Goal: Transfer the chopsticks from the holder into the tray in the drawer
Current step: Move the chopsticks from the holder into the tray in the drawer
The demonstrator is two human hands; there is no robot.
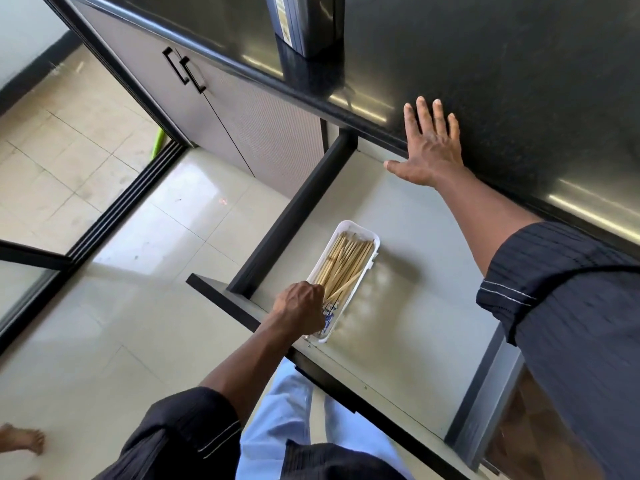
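A white oblong tray [375, 244] lies in the open grey drawer [422, 271], filled with several pale wooden chopsticks [346, 261] whose near ends carry a blue-and-white pattern. My left hand [301, 308] is over the tray's near end, fingers curled down onto the chopsticks' patterned ends. My right hand [427, 147] lies flat with spread fingers on the black countertop [519, 81] at its front edge. A dark upright container [304, 26], maybe the holder, stands on the counter at the back; its inside is hidden.
The drawer's black front panel [242, 306] juts toward my legs. Grey cabinet doors with black handles [187, 72] are at the left. A tiled floor and sliding-door track [121, 209] lie left; someone's bare foot [24, 439] shows at bottom left.
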